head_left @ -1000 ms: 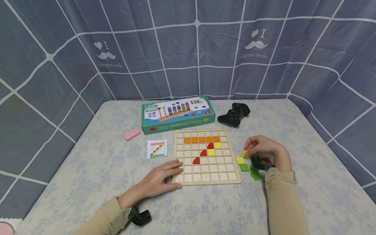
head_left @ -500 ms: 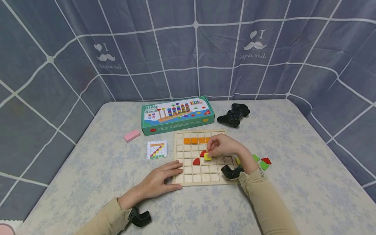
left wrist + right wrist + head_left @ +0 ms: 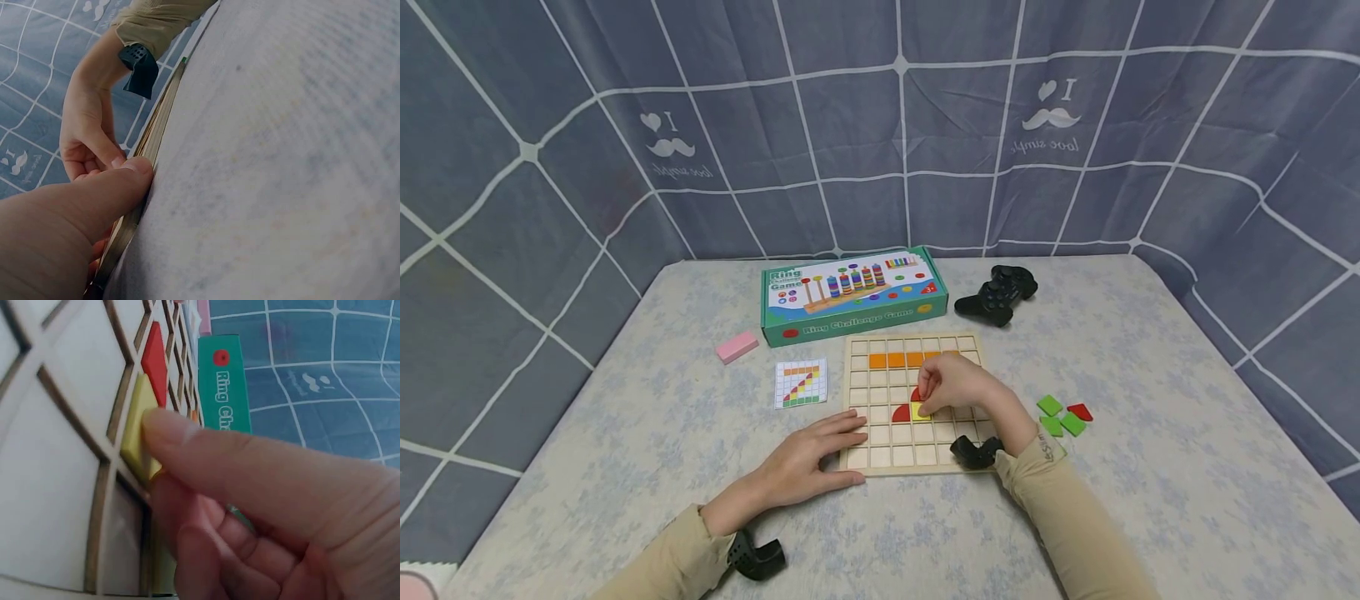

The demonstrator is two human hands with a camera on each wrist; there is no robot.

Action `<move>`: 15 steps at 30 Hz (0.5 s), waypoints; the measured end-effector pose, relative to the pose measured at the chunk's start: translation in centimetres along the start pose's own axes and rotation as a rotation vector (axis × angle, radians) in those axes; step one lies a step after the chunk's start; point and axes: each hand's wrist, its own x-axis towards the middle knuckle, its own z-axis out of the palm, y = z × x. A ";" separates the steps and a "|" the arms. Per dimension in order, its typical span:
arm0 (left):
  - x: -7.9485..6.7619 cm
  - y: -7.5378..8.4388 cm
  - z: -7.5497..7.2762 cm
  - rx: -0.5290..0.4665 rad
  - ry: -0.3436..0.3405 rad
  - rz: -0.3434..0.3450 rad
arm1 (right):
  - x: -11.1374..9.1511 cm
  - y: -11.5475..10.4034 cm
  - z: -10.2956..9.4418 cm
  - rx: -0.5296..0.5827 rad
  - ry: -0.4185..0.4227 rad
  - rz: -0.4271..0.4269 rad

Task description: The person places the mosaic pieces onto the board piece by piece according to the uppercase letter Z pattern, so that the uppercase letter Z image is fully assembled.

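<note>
A wooden grid board (image 3: 891,460) lies mid-table with a row of orange square tiles (image 3: 897,360) and red quarter-round tiles (image 3: 901,413) in its cells. My right hand (image 3: 958,387) holds a yellow square tile (image 3: 919,412) by thumb and forefinger at a cell right of the lower red piece. In the right wrist view, the thumb lies on this yellow tile (image 3: 139,428), beside a red tile (image 3: 154,362). My left hand (image 3: 808,458) rests fingers spread on the board's left edge, its thumb along the near corner. The right hand hides part of the grid.
Right of the board lie several green tiles (image 3: 1051,426) and a red tile (image 3: 1080,412). A pattern card (image 3: 801,383) and a pink block (image 3: 737,347) are to the left. Behind stand a green game box (image 3: 853,296) and a black game controller (image 3: 997,294).
The right hand picked a yellow tile from the pile on the right and carried it left onto the board, down to the cell beside the lower red tile. The left hand stays put.
</note>
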 end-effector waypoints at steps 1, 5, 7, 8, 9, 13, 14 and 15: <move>0.0 0.0 0.0 -0.002 -0.001 0.000 | -0.1 -0.1 -0.1 -0.016 0.006 0.005; 0.1 -0.1 0.1 -0.009 -0.003 0.002 | -0.6 0.0 -1.1 -0.048 0.045 -0.014; 0.1 -0.1 0.2 -0.008 -0.005 0.002 | -1.1 0.3 -2.0 -0.038 0.059 -0.038; 0.1 -0.1 0.2 -0.005 -0.005 0.004 | -1.4 0.5 -2.6 -0.025 0.062 -0.048; 0.1 -0.1 0.2 -0.006 -0.005 0.004 | -1.8 0.7 -3.2 -0.006 0.059 -0.054; 0.1 -0.1 0.1 -0.003 -0.004 0.003 | -3.4 2.0 -5.3 0.058 0.051 -0.051; 0.0 -0.2 0.1 -0.002 -0.003 0.003 | -3.8 2.4 -5.7 0.079 0.053 -0.049; 0.0 -0.2 0.1 -0.003 -0.002 0.003 | -4.2 2.8 -6.0 0.094 0.059 -0.045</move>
